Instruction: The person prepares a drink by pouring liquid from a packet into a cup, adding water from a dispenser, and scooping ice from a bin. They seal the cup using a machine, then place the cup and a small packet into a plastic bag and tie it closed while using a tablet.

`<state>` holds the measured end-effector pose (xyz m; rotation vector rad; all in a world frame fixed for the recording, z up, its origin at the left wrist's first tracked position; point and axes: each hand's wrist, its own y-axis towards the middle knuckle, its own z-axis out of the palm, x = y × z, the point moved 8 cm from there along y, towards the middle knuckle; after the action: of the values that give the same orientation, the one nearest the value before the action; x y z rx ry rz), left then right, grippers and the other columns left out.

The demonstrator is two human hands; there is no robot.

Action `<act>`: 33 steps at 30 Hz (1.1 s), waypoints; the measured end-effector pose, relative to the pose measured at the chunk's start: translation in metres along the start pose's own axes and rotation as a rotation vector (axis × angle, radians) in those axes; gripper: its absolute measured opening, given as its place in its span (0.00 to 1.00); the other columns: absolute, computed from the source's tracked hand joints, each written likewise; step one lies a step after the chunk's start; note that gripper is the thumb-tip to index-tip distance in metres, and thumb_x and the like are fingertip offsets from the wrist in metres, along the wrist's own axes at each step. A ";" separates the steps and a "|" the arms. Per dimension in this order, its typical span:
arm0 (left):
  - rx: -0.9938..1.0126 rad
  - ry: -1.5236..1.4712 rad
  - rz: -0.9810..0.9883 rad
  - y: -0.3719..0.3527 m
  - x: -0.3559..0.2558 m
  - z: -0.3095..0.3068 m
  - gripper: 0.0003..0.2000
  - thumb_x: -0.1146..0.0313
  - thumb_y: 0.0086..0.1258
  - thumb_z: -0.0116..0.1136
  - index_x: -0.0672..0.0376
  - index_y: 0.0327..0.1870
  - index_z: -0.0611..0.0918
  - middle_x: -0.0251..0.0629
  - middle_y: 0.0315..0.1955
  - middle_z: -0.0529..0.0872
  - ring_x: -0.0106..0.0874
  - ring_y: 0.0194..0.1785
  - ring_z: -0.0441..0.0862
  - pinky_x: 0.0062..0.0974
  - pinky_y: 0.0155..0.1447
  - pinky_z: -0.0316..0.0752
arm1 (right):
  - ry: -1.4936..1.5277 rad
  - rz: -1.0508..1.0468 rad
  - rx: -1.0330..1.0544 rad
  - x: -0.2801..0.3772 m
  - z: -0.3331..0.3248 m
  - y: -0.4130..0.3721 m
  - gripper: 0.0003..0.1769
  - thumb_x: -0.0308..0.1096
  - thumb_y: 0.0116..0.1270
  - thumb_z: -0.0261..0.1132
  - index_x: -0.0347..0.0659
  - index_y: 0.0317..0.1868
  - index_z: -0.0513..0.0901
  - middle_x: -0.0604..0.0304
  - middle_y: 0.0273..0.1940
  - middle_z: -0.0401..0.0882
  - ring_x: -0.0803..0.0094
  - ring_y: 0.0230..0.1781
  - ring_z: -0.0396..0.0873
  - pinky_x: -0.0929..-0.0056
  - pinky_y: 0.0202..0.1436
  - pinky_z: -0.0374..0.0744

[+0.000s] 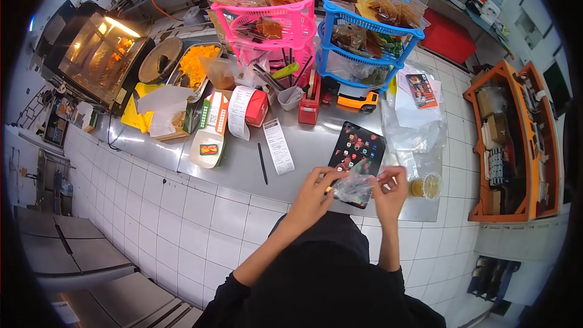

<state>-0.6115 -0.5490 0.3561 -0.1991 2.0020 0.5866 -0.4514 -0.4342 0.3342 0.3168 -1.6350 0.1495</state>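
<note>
Between my two hands is a small clear plastic bag (352,189), held above the lower part of a tablet (358,147) that lies on the steel table. My left hand (317,197) pinches the bag's left side, and a ring shows on one finger. The fingers of my right hand (389,193) are closed on the bag's upper right edge. What the bag contains, if anything, I cannot make out. A cup of yellowish drink (426,186) stands just right of my right hand. Left of the tablet lie a black pen (262,163) and a printed receipt (278,147).
Pink (267,6) and blue (370,18) tiered baskets with bagged goods stand at the back. An open food box (207,149), a red box (257,108), a tape dispenser (310,100) and an orange tape measure (357,100) sit on the table (237,176). A lit warmer (97,54) is far left.
</note>
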 end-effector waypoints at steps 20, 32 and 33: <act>-0.378 -0.279 -0.409 0.007 0.044 -0.007 0.09 0.83 0.61 0.61 0.60 0.38 0.76 0.33 0.30 0.77 0.22 0.27 0.75 0.24 0.31 0.72 | -0.270 -0.282 -0.049 0.042 0.015 -0.008 0.26 0.14 0.60 0.64 0.40 0.58 0.70 0.61 0.41 0.69 0.81 0.33 0.73 0.86 0.29 0.76; -0.252 -0.282 -0.307 0.016 0.056 0.014 0.10 0.82 0.55 0.60 0.61 0.28 0.70 0.30 0.19 0.69 0.18 0.24 0.64 0.19 0.30 0.63 | 0.075 -0.062 0.173 0.007 0.016 0.004 0.28 0.11 0.53 0.66 0.40 0.53 0.71 0.66 0.36 0.64 0.83 0.33 0.66 0.84 0.38 0.73; -0.263 -0.228 -0.317 0.017 0.058 0.008 0.10 0.82 0.55 0.61 0.61 0.28 0.70 0.30 0.19 0.69 0.19 0.24 0.64 0.18 0.29 0.62 | 0.068 -0.097 0.082 0.007 0.008 0.005 0.26 0.12 0.54 0.65 0.40 0.53 0.71 0.66 0.35 0.64 0.83 0.32 0.65 0.84 0.38 0.73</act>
<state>-0.6401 -0.5237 0.3081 -0.5728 1.6273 0.6342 -0.4611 -0.4324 0.3405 0.4485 -1.5454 0.1528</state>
